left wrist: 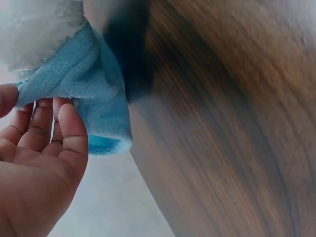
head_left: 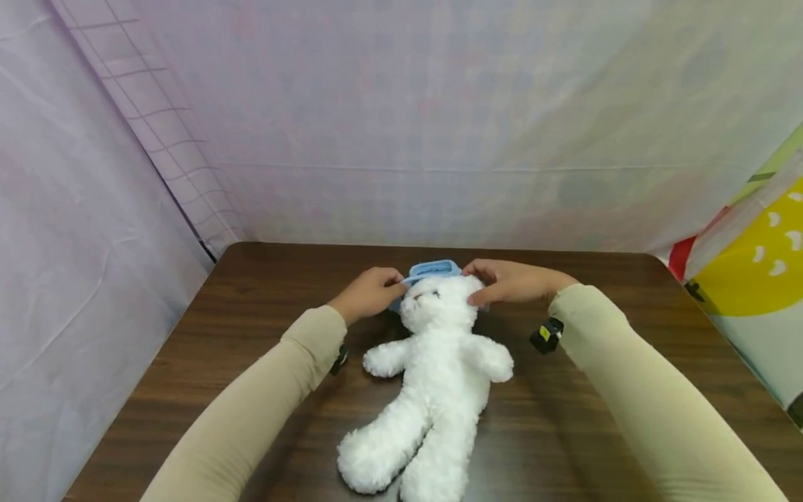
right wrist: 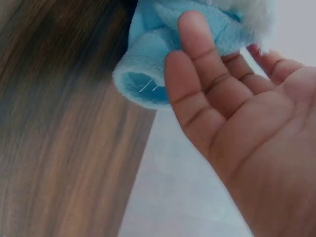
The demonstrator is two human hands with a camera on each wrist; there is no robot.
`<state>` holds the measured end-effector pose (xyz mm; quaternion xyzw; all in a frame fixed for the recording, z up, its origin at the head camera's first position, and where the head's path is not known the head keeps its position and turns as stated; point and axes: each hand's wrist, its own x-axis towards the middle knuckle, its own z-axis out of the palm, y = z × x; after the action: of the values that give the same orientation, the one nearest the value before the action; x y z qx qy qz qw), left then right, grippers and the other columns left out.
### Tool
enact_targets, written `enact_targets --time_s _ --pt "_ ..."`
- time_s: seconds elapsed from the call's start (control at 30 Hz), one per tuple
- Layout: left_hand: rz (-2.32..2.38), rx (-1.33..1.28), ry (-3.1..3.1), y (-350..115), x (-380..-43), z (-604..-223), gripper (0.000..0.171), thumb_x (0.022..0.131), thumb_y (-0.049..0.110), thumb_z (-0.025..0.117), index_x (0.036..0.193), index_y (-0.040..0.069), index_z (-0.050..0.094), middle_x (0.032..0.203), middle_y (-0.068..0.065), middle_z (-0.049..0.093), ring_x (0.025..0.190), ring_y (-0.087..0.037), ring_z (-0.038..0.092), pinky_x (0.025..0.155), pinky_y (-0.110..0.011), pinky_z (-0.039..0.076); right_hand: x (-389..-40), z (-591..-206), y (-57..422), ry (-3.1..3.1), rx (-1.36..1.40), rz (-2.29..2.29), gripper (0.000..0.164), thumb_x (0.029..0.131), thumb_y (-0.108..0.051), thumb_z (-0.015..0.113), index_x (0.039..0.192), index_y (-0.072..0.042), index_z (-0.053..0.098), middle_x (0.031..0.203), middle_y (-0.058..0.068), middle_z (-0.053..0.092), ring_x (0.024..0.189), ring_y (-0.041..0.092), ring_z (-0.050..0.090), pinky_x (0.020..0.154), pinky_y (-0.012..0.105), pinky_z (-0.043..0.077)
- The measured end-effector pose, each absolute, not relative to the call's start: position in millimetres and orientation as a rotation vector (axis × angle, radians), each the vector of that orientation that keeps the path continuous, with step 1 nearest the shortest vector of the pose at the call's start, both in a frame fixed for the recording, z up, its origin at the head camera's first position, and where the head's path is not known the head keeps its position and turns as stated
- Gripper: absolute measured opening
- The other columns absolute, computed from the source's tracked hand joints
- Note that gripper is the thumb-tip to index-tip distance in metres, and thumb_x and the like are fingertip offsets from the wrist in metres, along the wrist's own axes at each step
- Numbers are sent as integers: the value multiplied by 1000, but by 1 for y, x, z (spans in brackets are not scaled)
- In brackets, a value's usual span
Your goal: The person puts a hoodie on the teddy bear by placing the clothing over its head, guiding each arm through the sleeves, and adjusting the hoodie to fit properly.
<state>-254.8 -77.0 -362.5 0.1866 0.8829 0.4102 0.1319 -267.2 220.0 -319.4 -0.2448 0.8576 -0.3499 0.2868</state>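
A white plush bear [head_left: 447, 362] lies on its back, head toward the far side. A light-blue fleece doll garment [head_left: 434, 268] sits behind and over the top of its head, with a tube-like opening pointing away. On the left of the head, my left hand [head_left: 369, 294] pinches the garment's edge between thumb and fingers, beside the white fur [left wrist: 42, 32]. My right hand [head_left: 517, 280] grips the other side, thumb against the bear's head and fingers at the blue cloth [right wrist: 148, 54]. Loose threads show inside the opening in the right wrist view.
The dark brown wooden table [head_left: 251, 362] ends just beyond the garment, against a pale hanging curtain [head_left: 401, 125]. Another white curtain [head_left: 81, 244] hangs at the left. A yellow-patterned cloth [head_left: 765, 258] hangs at the right edge.
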Motion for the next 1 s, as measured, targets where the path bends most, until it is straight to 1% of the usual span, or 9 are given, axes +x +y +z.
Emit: enact_targets --time_s 0.1,0.2,0.33,0.43,0.53,0.67,0.83,0.93,1.0 --pt "1236 529 2521 -77 -254 -363 21 105 31 52 101 14 64 80 -6 52 69 -20 46 68 -37 40 -261 -317 215 2414 -691 -820 55 94 -39 69 134 -9 46 113 10 56 93 27 56 81 44 49" --pt "1267 537 2494 -78 -252 -363 21 105 31 51 100 14 63 77 -5 49 68 -19 44 67 -36 39 -255 -314 207 2517 -710 -764 47 95 -33 68 130 -8 49 111 9 58 84 22 56 73 40 49" --pt "1325 544 2465 -79 -249 -364 20 105 29 51 101 13 62 76 -5 47 67 -20 42 66 -36 38 -247 -312 197 2623 -720 -688 41 95 -24 67 128 -8 48 96 8 58 72 20 51 68 38 45" --pt "1366 556 2449 -80 -247 -366 17 105 26 51 103 12 62 81 -6 50 72 -20 45 68 -36 39 -242 -312 191 2698 -732 -622 42 95 -19 66 130 -7 46 89 6 59 72 19 50 68 38 42" --pt "1366 604 2451 -80 -244 -368 15 102 21 55 110 11 62 94 -6 56 84 -20 50 75 -36 42 -237 -314 187 2768 -751 -581 42 95 -15 66 130 -4 45 87 5 62 69 18 52 66 37 43" --pt "1315 658 2452 -80 -239 -368 30 94 22 64 122 10 59 109 -5 57 97 -21 53 83 -38 45 -230 -320 185 2882 -782 -491 38 96 -13 65 127 -3 45 75 2 59 59 16 48 65 38 39" --pt "1254 675 2459 -80 -235 -367 44 92 29 70 128 12 53 114 -4 55 94 -21 52 80 -39 45 -223 -325 184 3015 -847 -356 31 95 -15 68 118 -6 50 64 -3 53 54 15 45 69 41 34" --pt "1229 684 2484 -78 -232 -365 48 91 30 71 130 11 52 117 -5 56 92 -20 51 80 -39 45 -221 -323 185 3004 -814 -364 30 95 -16 69 117 -6 51 66 -3 55 55 14 46 68 40 36" --pt "1203 685 2516 -76 -231 -363 50 91 32 72 131 11 52 116 -4 57 89 -19 51 79 -38 46 -221 -318 187 2940 -758 -418 32 96 -16 66 122 -5 50 74 1 59 59 16 49 66 39 39"
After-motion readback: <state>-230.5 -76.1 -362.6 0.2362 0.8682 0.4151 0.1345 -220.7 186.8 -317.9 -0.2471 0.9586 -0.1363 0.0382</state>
